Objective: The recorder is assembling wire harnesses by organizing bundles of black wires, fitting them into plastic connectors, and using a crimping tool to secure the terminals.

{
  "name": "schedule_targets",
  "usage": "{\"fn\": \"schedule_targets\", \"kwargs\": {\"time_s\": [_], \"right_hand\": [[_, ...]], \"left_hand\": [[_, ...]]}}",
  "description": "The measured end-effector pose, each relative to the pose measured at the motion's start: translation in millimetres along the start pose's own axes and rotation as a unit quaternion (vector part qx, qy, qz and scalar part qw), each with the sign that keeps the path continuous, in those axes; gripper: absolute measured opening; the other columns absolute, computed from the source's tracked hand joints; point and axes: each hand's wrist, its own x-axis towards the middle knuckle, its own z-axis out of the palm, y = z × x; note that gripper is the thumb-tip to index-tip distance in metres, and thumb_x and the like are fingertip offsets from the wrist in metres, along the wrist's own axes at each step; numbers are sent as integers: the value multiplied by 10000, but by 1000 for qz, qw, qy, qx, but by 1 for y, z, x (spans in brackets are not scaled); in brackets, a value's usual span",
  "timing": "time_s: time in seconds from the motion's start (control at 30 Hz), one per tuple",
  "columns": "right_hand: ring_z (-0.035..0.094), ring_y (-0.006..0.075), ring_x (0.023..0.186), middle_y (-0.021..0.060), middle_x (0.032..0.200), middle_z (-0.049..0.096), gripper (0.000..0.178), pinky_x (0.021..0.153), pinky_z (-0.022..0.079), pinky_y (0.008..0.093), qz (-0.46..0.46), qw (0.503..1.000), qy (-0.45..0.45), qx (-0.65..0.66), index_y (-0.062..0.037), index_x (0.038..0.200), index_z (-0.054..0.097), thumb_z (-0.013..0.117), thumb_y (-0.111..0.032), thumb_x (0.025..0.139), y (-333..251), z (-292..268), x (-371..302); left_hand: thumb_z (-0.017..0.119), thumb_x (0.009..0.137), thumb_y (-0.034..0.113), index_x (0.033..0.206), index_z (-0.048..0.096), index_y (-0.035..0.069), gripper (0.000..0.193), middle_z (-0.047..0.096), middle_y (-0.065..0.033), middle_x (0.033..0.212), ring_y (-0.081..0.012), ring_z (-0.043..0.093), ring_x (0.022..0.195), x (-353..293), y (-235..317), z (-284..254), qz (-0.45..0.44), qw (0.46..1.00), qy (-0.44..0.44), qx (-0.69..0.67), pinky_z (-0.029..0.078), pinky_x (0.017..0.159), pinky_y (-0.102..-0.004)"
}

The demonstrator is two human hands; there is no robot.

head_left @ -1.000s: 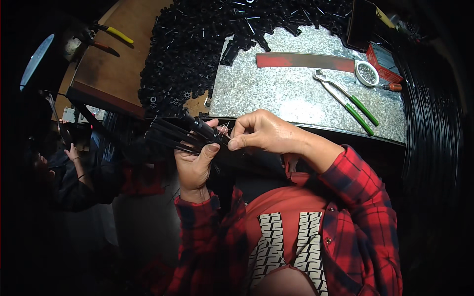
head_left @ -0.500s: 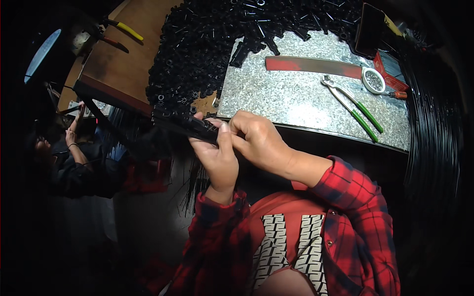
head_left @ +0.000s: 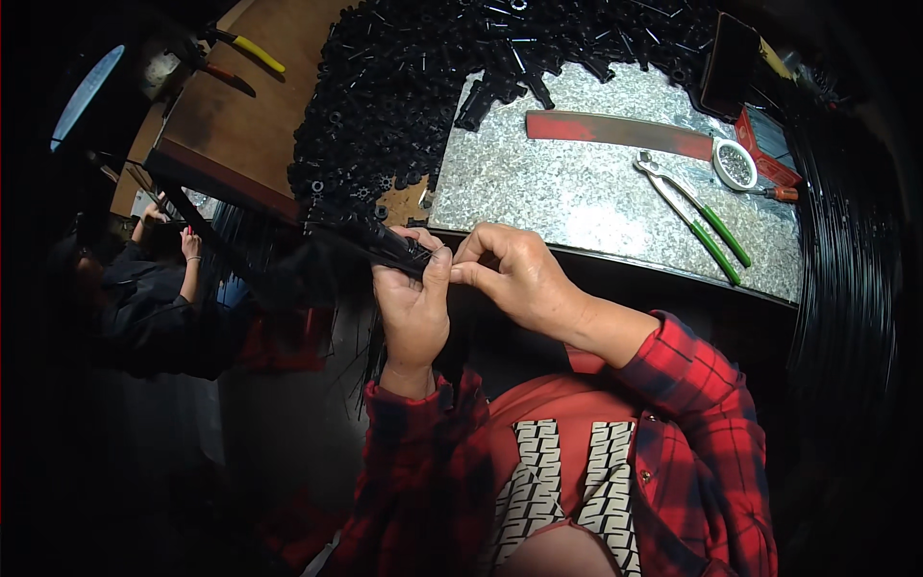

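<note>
My left hand (head_left: 413, 313) is wrapped round a long black part (head_left: 385, 245), whose far end runs into the dark on the left; its exact kind is not clear. The thumb presses on its near end, where thin, shiny strands show. Beside that end, my right hand (head_left: 514, 274) has thumb and forefinger pinched together. Whatever sits in this pinch is too small to make out. Both hands are just off the front edge of a speckled grey worktop (head_left: 596, 207).
A big heap of small black parts (head_left: 370, 125) covers the back and left. On the worktop are green-handled pincers (head_left: 697, 216), a red-brown strip (head_left: 615, 133) and a white cup of tiny metal bits (head_left: 735, 163). Thin black rods (head_left: 846, 260) hang at right. Another person (head_left: 159, 298) works at far left.
My right hand has drawn slightly back from the black part, with its fingertips now pinched beside my left thumb. At far left the other person's arms have moved.
</note>
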Motion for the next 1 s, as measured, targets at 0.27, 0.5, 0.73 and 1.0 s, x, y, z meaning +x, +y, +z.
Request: {"fn": "schedule_targets", "kwargs": {"time_s": [0.27,0.5,0.73,1.0], "right_hand": [[568,186,603,118,686,600,219,564,448,314,27,999,1,41,11,727,573,737,-124,779,8,0,5],[566,142,619,89,666,597,221,563,451,305,57,996,-36,57,8,719,574,740,-125,781,7,-6,7],[572,88,745,40,791,600,204,667,479,247,81,995,-46,44,4,912,556,719,-60,809,1,-22,-4],[591,328,850,153,937,564,351,724,483,382,-82,931,68,-349,5,1034,523,726,-142,789,-1,-123,-58]], "left_hand": [[565,866,-94,1047,418,43,271,470,-28,918,-74,463,839,-1,-1,1,2,1000,18,1,412,767,-225],[557,859,-94,1036,417,38,261,483,-41,930,-80,461,833,-4,-3,3,24,999,26,27,416,769,-237],[584,844,-54,1042,437,4,254,527,-122,1049,-161,512,979,-2,-9,11,86,988,-16,128,422,876,-326],[585,858,-17,930,559,-43,81,510,-149,1237,-119,541,797,4,-10,7,-19,998,62,-26,452,760,-243]]}}
